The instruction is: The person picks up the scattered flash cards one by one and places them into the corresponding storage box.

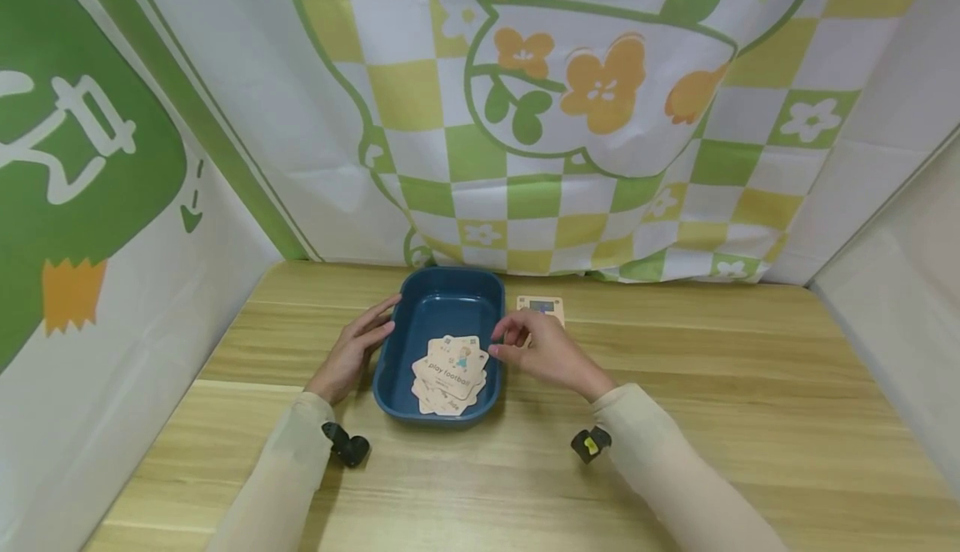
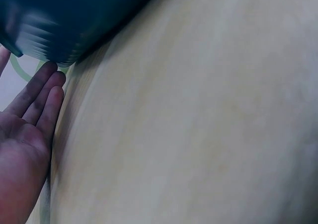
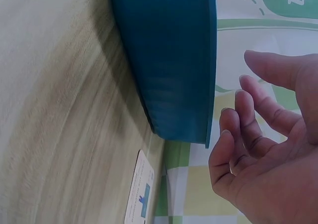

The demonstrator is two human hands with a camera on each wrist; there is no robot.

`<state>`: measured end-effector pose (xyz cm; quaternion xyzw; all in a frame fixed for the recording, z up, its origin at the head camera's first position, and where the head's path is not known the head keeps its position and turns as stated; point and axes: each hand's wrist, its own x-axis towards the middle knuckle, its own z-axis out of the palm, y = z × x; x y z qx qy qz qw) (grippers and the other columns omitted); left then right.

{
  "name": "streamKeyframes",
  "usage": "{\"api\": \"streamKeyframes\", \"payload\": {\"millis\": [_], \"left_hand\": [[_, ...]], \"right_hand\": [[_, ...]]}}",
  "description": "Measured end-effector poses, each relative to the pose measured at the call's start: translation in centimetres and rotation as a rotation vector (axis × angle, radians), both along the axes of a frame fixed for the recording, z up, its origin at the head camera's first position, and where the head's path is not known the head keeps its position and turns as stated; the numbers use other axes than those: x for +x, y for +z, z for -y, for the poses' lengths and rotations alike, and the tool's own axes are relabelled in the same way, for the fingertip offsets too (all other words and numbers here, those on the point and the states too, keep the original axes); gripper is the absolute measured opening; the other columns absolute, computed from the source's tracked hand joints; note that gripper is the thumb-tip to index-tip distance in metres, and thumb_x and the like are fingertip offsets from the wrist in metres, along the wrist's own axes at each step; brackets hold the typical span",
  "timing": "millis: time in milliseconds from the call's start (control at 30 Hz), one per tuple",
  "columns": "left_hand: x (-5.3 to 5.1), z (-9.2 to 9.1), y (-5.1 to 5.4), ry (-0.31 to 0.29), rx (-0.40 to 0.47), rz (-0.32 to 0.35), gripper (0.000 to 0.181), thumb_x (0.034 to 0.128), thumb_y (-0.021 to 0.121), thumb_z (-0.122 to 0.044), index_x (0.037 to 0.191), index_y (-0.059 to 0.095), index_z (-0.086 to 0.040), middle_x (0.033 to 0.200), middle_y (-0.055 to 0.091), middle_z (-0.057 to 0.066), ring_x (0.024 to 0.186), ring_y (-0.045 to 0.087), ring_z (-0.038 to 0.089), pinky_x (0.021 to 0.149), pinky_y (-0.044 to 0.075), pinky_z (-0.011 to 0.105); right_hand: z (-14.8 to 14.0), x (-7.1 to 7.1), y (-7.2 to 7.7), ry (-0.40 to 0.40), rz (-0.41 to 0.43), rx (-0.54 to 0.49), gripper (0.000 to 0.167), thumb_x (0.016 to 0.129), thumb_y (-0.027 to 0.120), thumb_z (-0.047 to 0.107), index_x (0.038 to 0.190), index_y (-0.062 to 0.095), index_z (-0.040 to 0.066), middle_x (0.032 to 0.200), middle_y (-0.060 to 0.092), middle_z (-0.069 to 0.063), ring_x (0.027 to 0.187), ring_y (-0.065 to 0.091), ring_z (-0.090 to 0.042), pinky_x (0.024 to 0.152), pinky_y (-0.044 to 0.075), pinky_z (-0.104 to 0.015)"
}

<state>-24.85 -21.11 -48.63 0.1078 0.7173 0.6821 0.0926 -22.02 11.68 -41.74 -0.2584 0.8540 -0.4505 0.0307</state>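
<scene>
A dark blue rectangular tray point(image 1: 438, 421) stands on the wooden table, with a loose pile of cards point(image 1: 453, 373) inside its near half. The top card reads "play football" and shows a small figure. My left hand point(image 1: 352, 356) rests against the tray's left side, its fingers extended; the left wrist view shows those fingertips at the tray wall point(image 2: 49, 30). Beside the right rim is my right hand point(image 1: 543, 348), fingers loosely bent, thumb apart, and nothing between them in the right wrist view. Past it, another card point(image 1: 542, 306) lies on the table, partly covered by that hand.
The wooden table point(image 1: 712, 419) reaches back to a checked, flowered curtain point(image 1: 532, 202). White walls point(image 1: 900, 227) stand at both sides, the left one bearing a green print point(image 1: 82, 135). Small black devices point(image 1: 348, 444) are strapped at both wrists.
</scene>
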Motion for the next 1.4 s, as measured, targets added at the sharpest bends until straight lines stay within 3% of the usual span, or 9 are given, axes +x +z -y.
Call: {"api": "streamKeyframes", "payload": {"millis": [500,967,1400], "left_hand": [[-0.3,0.2,-0.1,0.0,-0.001,-0.001,0.054,0.1082,0.05,-0.024,0.158,0.036,-0.01,0.164,0.027,0.012,0.15,0.022,0.033,0.122,0.017,0.052],[-0.2,0.1,-0.1,0.0,-0.001,0.003,0.054,0.1081,0.05,-0.023,0.158,0.036,-0.01,0.164,0.026,0.012,0.15,0.023,0.034,0.122,0.017,0.052],[0.0,0.0,0.0,0.009,-0.011,0.007,0.053,0.108,0.051,-0.025,0.158,0.038,-0.012,0.164,0.027,0.012,0.15,0.021,0.033,0.122,0.017,0.052]], "right_hand": [[-2.6,-0.9,0.2,-0.045,-0.008,0.024,0.014,0.09,0.078,0.013,0.098,0.07,0.005,0.082,0.058,-0.002,0.076,0.056,-0.019,0.068,0.049,-0.031],[-5.5,-2.5,-1.2,-0.102,0.006,0.112,0.023,0.088,0.08,0.013,0.101,0.068,-0.002,0.084,0.057,-0.006,0.076,0.052,-0.019,0.071,0.045,-0.032],[-6.5,-4.7,-2.8,-0.15,0.1,0.188,0.032,0.087,0.082,0.017,0.109,0.068,-0.002,0.084,0.057,-0.007,0.075,0.051,-0.019,0.068,0.044,-0.032]]}}
